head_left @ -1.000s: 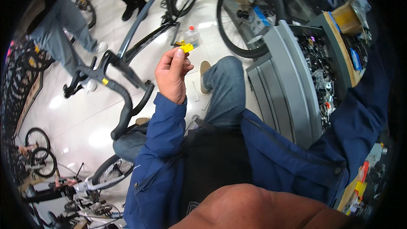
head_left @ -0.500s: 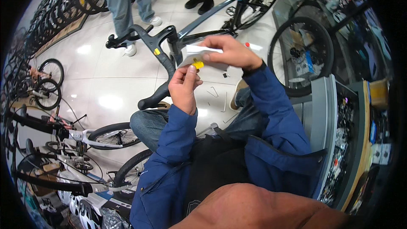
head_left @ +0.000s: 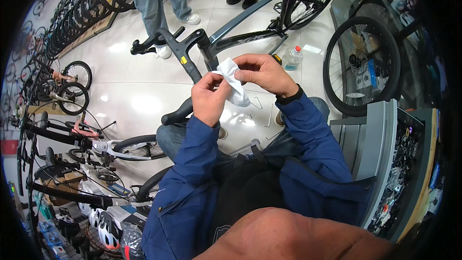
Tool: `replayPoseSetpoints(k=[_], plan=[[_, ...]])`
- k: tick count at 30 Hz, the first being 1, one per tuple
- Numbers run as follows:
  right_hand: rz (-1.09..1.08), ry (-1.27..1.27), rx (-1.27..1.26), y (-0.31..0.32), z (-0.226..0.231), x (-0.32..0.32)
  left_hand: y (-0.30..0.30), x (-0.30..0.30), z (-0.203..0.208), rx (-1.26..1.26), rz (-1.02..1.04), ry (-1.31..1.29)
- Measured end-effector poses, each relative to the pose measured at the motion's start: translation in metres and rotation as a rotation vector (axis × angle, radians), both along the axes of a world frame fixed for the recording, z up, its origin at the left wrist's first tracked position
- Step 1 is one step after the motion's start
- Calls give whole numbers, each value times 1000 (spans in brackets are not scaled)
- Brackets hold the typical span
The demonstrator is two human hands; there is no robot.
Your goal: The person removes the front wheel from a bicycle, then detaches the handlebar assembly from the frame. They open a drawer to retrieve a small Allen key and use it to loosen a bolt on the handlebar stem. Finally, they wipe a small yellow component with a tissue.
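Both of my hands are raised over the floor, pinching a crumpled white sheet (head_left: 239, 94) that could be paper or cloth. My left hand (head_left: 210, 97) is closed on its left edge, with fingers curled. My right hand (head_left: 269, 77) grips the upper right part between thumb and fingers. The loose lower end hangs down between the hands. Just beyond them is a road bike's black drop handlebar (head_left: 180, 48), joined to a dark grey-blue frame (head_left: 243, 18). Thin L-shaped hex keys (head_left: 268, 116) lie on the tiles below my hands.
A clear bottle with a red cap (head_left: 292, 59) stands right of my hands. Farther right are a bicycle wheel (head_left: 398, 67) and an open grey drawer (head_left: 380, 168) of small parts. A person's legs (head_left: 150, 7) stand beyond the handlebar. Bikes and helmets (head_left: 108, 231) crowd the left.
The white sheet has gone from folded and flat to crumpled and hanging. A yellow piece by my left thumb no longer shows. The view has shifted, bringing the bottle into sight.
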State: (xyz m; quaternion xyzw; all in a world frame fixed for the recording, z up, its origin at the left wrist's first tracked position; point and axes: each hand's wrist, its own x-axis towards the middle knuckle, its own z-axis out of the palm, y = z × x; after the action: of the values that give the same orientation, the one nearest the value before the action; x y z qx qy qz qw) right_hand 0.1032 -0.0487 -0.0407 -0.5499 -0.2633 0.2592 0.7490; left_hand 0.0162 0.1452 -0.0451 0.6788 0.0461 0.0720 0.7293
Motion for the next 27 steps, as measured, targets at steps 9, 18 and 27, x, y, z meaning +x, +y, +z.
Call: replayPoseSetpoints(k=[9,18,27], plan=[[-311,80,315,-12,-37,14,-20,0,-15,-796,-249,192],[-464,74,313,-3,-44,6,-49,5,-44,-1267,-366,-7],[-438,157,352,-5,-52,8,-77,10,-67,-700,39,-54]])
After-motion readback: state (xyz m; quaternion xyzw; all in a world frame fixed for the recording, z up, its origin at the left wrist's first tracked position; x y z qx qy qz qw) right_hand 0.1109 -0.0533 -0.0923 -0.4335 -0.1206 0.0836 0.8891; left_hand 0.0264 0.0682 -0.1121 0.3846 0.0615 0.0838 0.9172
